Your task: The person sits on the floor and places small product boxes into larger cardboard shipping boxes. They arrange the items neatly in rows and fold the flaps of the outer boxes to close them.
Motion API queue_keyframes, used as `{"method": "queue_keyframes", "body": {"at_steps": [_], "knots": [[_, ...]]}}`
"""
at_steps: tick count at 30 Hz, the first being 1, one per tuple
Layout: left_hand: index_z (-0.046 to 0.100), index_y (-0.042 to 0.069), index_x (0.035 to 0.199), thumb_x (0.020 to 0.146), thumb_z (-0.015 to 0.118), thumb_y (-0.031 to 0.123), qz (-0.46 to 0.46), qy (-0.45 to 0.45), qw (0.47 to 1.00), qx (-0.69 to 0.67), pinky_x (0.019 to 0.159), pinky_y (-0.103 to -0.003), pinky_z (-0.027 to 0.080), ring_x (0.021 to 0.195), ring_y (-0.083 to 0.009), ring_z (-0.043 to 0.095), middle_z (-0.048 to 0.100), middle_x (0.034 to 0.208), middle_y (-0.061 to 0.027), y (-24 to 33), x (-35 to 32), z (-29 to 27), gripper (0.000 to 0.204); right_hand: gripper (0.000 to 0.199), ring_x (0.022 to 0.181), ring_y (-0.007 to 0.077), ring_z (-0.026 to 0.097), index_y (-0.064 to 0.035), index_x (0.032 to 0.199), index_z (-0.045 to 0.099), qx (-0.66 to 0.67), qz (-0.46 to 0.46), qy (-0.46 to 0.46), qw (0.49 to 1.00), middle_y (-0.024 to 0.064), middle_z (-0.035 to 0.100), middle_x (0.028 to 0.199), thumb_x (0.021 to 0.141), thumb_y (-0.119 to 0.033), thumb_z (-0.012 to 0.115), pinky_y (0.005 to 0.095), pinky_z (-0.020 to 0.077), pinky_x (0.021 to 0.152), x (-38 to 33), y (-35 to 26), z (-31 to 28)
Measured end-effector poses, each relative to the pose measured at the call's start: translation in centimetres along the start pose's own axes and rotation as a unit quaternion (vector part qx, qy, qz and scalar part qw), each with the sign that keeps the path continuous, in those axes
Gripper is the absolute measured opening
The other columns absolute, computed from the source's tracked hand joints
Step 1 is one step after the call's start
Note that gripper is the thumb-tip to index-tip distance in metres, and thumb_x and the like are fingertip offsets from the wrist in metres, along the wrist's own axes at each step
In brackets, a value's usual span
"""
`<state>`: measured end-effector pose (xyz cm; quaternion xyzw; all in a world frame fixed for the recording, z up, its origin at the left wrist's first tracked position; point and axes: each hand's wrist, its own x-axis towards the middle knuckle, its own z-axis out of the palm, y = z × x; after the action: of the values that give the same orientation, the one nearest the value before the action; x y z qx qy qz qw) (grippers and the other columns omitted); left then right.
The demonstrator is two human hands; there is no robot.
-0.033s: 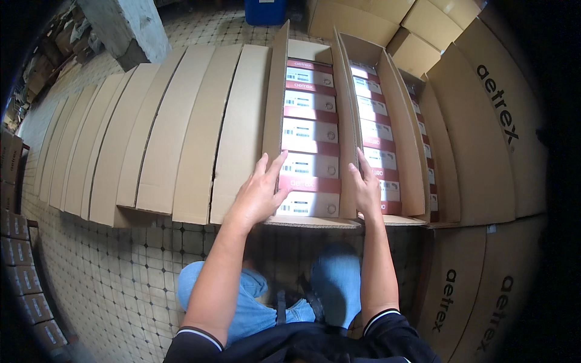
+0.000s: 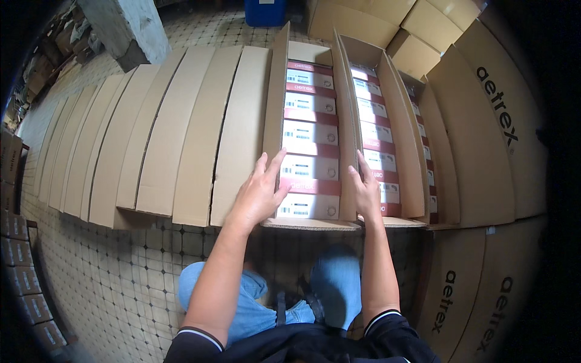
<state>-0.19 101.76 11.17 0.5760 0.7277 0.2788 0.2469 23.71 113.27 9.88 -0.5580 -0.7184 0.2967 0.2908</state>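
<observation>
In front of me stands an open long cardboard carton [image 2: 311, 224] with its side flaps upright. Inside it, a row of white-and-red boxes [image 2: 307, 166] shows end labels. My left hand [image 2: 259, 192] rests against the carton's left flap [image 2: 275, 103], fingers spread, with the thumb toward the nearest boxes. At the right flap [image 2: 345, 121] is my right hand [image 2: 367, 190], thumb and fingers stretched out beside its edge. Whether its palm presses on the cardboard is hidden. Directly right sits a second open carton [image 2: 402, 139] holding similar boxes [image 2: 378, 133].
To the left runs a long row of plain cartons [image 2: 190, 127]. Large printed cartons [image 2: 484, 145] stand at the right, others [image 2: 436, 30] behind. A pillar [image 2: 136, 30] and a blue bin [image 2: 264, 12] are at the far side. Small stacked boxes [image 2: 24, 278] line the left edge.
</observation>
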Motion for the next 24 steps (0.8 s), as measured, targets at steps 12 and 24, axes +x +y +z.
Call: {"method": "queue_keyframes", "body": {"at_steps": [12, 24], "knots": [[0.046, 0.015, 0.145, 0.094, 0.049, 0.017, 0.042, 0.065, 0.995, -0.065, 0.083, -0.053, 0.053, 0.091, -0.0433, 0.065, 0.062, 0.11, -0.0213, -2.4, 4.0, -0.8, 0.051, 0.051, 0.134, 0.0361, 0.046, -0.0015, 0.15, 0.032, 0.278, 0.022, -0.129, 0.952, 0.0239, 0.044, 0.146, 0.103, -0.019, 0.044, 0.0429, 0.0432, 0.108, 16.7, -8.3, 5.3], [0.057, 0.013, 0.129, 0.092, 0.057, 0.019, 0.092, 0.032, 0.985, -0.144, 0.073, -0.046, 0.058, 0.084, -0.0382, 0.067, 0.061, 0.11, -0.0169, -6.9, 4.1, -3.0, 0.037, 0.071, 0.14, 0.0377, 0.038, -0.0116, 0.158, 0.007, 0.644, 0.217, 0.031, 0.733, 0.0291, 0.029, 0.152, 0.105, -0.049, 0.034, 0.0494, 0.0388, 0.112, 39.9, -4.4, 22.5]]}}
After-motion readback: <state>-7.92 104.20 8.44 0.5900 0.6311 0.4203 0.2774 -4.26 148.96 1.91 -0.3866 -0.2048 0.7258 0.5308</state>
